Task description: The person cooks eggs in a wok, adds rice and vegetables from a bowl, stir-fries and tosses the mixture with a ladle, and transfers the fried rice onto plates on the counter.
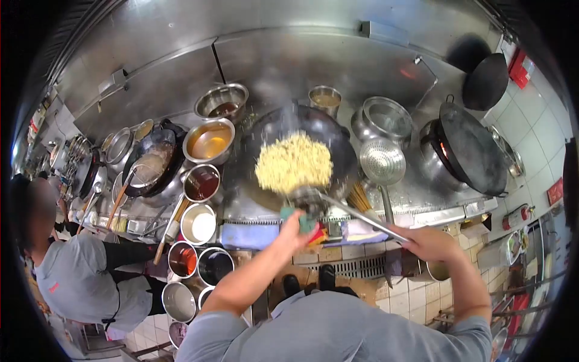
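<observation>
A large dark wok (pixel 342 143) stands on the range in front of me. In it a heap of yellow, crumbly food (pixel 294 161) appears blurred, as if tossed; I cannot tell exactly what it is. My left hand (pixel 292 232) is closed on a green cloth (pixel 307 224) at the wok's near edge; the grip on the wok itself is hidden. My right hand (pixel 429 242) is wrapped round the long handle of a metal ladle (pixel 365 217). The ladle slants to the left, its bowl by the near rim, below the food.
A perforated skimmer (pixel 382 161) lies right of the wok, near a steel pot (pixel 389 118). Another wok (pixel 473 148) tilts farther right, with flame beside it. Sauce bowls (pixel 209 141) and containers (pixel 198 224) line the left. A co-worker (pixel 96 277) stands at left.
</observation>
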Available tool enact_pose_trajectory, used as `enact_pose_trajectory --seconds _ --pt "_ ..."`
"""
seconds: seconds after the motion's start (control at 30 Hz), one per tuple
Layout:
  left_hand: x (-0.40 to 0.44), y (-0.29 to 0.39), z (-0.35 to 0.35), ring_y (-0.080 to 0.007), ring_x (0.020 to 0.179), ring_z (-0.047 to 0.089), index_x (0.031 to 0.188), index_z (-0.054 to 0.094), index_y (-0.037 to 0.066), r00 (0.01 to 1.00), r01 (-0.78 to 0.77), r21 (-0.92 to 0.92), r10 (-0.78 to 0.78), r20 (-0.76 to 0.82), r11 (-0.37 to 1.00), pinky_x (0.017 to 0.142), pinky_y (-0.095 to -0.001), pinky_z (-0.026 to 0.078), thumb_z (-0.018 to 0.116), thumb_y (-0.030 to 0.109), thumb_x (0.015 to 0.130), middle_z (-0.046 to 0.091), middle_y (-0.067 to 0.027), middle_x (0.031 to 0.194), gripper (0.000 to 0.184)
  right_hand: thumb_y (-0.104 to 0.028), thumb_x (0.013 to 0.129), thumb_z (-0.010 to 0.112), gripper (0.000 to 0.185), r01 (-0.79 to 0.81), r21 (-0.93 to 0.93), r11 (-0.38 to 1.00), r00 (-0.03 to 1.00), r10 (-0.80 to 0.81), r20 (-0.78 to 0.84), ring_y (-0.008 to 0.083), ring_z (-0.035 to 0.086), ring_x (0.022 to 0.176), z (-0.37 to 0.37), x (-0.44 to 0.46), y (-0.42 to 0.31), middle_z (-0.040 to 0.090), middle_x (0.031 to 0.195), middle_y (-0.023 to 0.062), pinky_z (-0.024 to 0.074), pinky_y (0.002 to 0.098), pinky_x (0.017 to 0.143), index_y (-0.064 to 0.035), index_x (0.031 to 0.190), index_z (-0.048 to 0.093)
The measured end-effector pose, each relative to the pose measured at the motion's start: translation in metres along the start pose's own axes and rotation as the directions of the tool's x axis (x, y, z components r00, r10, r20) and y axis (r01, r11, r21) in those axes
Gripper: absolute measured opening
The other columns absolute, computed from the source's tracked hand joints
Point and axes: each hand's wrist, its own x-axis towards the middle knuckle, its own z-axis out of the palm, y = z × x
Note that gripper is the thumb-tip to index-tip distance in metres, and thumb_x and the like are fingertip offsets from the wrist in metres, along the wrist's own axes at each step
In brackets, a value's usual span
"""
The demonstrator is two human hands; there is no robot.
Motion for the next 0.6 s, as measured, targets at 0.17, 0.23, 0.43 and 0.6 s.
enact_pose_trajectory --seconds 0.17,0.23,0.43,0.6 --pt "0.006 0.03 0.037 -0.0247 0.092 0.057 0.103 0.054 0.011 1.0 0.025 0.056 -0.025 -0.009 0.998 0.077 -0.0416 0.055 0.055 0.021 0.089 0.058 -0.0098 0.1 0.017 -0.022 0.094 0.052 0.059 -0.185 -0.043 0.982 0.979 0.188 0.076 0.0396 0.063 0.096 -0.021 0.05 -0.026 0.066 0.108 0.0201 0.0487 0.0467 0.087 -0.0253 0.149 0.031" --pt "0.055 0.03 0.022 -0.0244 0.088 0.057 0.097 0.053 0.011 0.999 -0.04 0.101 0.042 -0.015 0.994 0.078 -0.044 0.054 0.057 0.018 0.088 0.056 -0.0088 0.093 0.012 -0.022 0.093 0.052 0.059 -0.025 -0.094 0.995 0.984 0.008 -0.176 0.0401 0.063 0.094 0.029 0.118 0.015 0.066 0.103 0.022 0.0495 0.0478 0.084 -0.0231 0.149 0.031" --pt "0.037 -0.008 -0.018 -0.0234 0.078 0.056 0.094 0.053 0.011 0.999 0.014 0.157 -0.021 0.041 0.987 0.071 -0.0437 0.054 0.055 0.015 0.086 0.057 -0.0076 0.084 0.009 -0.015 0.093 0.051 0.053 -0.161 -0.041 0.986 0.939 0.14 -0.313 0.0399 0.063 0.094 0.047 0.135 -0.026 0.065 0.103 0.0246 0.0497 0.0468 0.081 -0.0135 0.145 0.038" --pt "0.015 0.022 0.024 -0.0188 0.07 0.057 0.091 0.052 0.01 0.985 -0.154 0.334 0.17 -0.019 0.93 0.058 -0.0362 0.051 0.056 0.02 0.086 0.057 -0.0056 0.082 0.012 -0.017 0.095 0.051 0.052 -0.12 0.491 0.863 0.937 0.262 -0.232 0.0397 0.062 0.099 0.064 0.094 0.003 0.062 0.11 0.0276 0.0482 0.0453 0.085 -0.0078 0.144 0.038"
